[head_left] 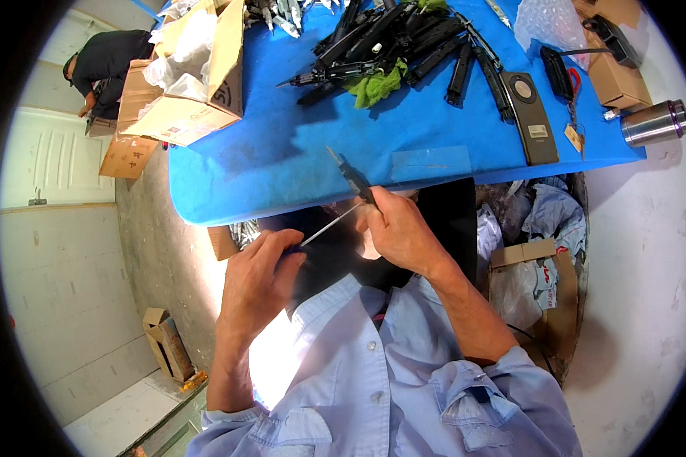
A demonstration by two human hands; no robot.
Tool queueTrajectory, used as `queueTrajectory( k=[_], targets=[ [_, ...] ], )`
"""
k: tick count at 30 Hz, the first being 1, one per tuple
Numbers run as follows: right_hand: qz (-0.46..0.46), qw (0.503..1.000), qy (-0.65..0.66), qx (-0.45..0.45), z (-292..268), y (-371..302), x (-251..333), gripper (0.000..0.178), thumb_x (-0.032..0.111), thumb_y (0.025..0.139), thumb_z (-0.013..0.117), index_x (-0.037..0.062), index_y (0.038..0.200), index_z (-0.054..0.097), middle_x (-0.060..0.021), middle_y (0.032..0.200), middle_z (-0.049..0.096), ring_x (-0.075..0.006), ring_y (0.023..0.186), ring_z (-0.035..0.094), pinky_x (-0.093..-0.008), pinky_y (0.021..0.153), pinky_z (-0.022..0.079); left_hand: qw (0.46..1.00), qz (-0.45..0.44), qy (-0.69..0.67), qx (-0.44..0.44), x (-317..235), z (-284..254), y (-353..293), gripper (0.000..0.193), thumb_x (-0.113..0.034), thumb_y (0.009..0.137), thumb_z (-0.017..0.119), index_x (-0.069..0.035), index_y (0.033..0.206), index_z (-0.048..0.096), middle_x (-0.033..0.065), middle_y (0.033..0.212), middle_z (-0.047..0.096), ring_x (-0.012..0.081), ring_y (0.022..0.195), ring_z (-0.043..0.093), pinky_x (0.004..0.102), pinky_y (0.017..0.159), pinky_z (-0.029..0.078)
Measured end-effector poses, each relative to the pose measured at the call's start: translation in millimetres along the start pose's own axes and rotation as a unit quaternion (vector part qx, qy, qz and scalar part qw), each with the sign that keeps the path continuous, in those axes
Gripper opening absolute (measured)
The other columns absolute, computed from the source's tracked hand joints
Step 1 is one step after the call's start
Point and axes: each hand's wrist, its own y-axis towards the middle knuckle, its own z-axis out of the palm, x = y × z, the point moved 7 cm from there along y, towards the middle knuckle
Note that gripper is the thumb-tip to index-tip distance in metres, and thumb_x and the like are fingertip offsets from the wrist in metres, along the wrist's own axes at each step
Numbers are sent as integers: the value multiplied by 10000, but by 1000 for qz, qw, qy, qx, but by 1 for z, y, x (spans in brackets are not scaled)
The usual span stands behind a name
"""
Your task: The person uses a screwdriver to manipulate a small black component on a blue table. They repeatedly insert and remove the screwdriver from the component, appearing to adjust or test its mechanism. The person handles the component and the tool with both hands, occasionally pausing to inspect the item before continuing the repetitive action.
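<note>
My left hand [256, 278] is closed around the handle of a screwdriver [330, 224], of which a little blue shows at the fingers. Its thin metal shaft slants up to the right and meets a slim black pen-like tool [352, 177] at my right hand. That tool, with a narrow pointed metal end aimed up and left, is gripped by my right hand [400, 232] between thumb and fingers. Both hands are over my lap, just in front of the blue-covered table [282, 179]. The contact between shaft and tool is partly hidden by my right fingers.
Black tools lie in a pile [389, 38] around a green cloth [379, 85]. An open carton [183, 114] stands left; a flat dark device [537, 129], scissors [575, 84] and steel cup [655, 123] are right. Another person [118, 65] bends over at far left.
</note>
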Motion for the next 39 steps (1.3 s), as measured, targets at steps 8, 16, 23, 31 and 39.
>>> queueTrajectory(
  k=[8,16,23,31,39],
  targets=[
    [-7,1000,14,-14,-1,-1,5,223,39,1026,444,-76,1090,623,-207,858,734,-314,804,741,-418,763,580,992,-87,-86,35,13,7,1,266,-8,913,763,11,1164,678,172,970,745,275,827,736,365,757,590],
    [8,1000,9,-2,-1,-1,1,226,30,1025,454,-74,1124,628,-153,868,735,-238,814,729,-373,778,570,999,-44,-28,6,0,3,2,278,33,850,793,-8,1095,670,134,981,714,260,907,743,350,787,596],
    [15,1000,11,-2,-2,-2,3,233,42,1028,456,-74,1126,632,-153,875,739,-235,819,724,-371,779,569,997,-49,-43,37,15,5,-1,262,24,915,746,-5,1169,691,152,990,745,238,854,749,342,754,593],
    [-1,1000,25,-13,0,0,-1,199,39,1015,457,-72,1061,616,-218,849,734,-358,802,736,-447,755,576,997,-42,-59,15,7,7,2,291,-16,896,787,-6,1162,671,156,985,731,257,850,746,354,753,599],
    [-6,1000,15,-11,-2,-1,2,191,36,1014,464,-67,1066,616,-220,845,738,-360,806,741,-450,763,575,998,-45,-43,8,5,3,2,300,-25,862,821,-9,1128,685,169,1041,735,335,917,765,401,787,607]
  ],
)
